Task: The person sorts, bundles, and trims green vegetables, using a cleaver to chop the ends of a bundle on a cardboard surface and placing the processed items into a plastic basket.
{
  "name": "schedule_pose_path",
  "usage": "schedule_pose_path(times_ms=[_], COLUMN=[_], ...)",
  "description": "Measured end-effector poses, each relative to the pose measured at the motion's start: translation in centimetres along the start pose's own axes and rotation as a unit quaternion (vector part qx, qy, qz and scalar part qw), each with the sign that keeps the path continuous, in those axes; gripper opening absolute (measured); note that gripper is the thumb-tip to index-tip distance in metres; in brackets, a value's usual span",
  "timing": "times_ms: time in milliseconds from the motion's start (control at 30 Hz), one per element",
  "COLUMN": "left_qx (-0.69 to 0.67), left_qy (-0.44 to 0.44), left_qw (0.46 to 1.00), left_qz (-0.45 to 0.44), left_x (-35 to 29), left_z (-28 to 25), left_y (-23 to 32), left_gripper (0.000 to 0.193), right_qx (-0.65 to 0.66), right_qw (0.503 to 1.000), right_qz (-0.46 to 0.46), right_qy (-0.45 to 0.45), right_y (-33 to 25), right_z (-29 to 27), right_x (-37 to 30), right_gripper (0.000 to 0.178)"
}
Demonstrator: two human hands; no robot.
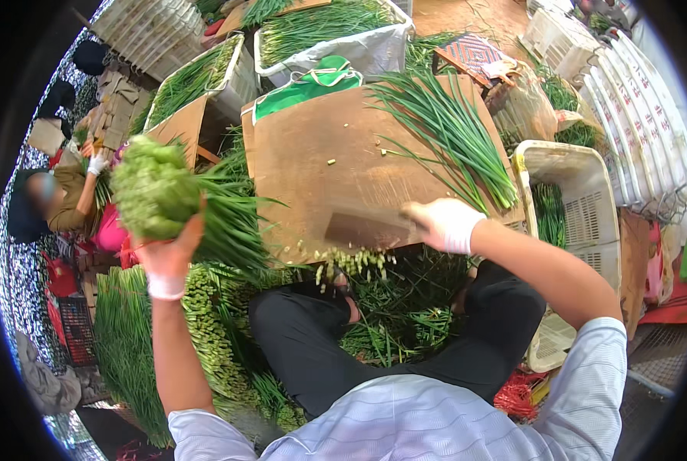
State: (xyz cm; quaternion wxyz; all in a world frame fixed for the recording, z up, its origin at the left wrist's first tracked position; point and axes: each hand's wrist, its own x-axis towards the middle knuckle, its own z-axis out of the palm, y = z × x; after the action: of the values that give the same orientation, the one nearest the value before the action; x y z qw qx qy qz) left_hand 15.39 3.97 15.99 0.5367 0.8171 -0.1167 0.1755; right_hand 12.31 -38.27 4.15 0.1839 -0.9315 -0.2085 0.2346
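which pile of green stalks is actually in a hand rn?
The bundle gripped by the left hand, raised beside the board. The others lie loose on the board or stacked in crates.

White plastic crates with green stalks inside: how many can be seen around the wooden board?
3. One crate is right of the wooden board, one beyond its left corner, one beyond its far edge. Others may be hidden.

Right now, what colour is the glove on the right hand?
White; the glove on the right hand shows best in the head view.
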Motion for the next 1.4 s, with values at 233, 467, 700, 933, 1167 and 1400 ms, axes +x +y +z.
schedule_pose_path(times_ms=[233,467,700,933,1167,1400], left_qx=[0.016,0.016,0.014,0.093,-0.238,-0.432], left_qy=[0.069,0.353,0.435,0.571,0.716,0.706], left_qw=[0.985,0.925,0.857,0.728,0.655,0.56], left_qz=[0.158,0.141,0.276,0.367,0.046,-0.046], left_x=[-2.1,-4.6,-8.5,-19.3,-32.6,-40.3], left_z=[-6.9,-18.0,-29.8,-37.1,-36.4,-28.9], left_y=[5.9,9.4,22.0,24.1,8.6,-6.0], left_gripper=[0.076,0.024,0.039,0.031,0.061,0.051], right_qx=[-0.04,0.026,-0.049,-0.101,-0.316,-0.284], right_qw=[0.975,0.991,0.983,0.966,0.908,0.892], right_qz=[0.013,-0.133,-0.056,-0.05,0.032,-0.041], right_qy=[0.22,-0.018,0.165,0.231,0.272,0.349], right_y=[1.7,-2.2,5.1,2.7,5.9,4.2], right_z=[-2.5,5.2,10.0,8.4,9.3,8.1], right_x=[16.8,-0.5,-2.2,-0.1,4.1,2.7], right_gripper=[0.045,0.047,0.054,0.057,0.054,0.068])
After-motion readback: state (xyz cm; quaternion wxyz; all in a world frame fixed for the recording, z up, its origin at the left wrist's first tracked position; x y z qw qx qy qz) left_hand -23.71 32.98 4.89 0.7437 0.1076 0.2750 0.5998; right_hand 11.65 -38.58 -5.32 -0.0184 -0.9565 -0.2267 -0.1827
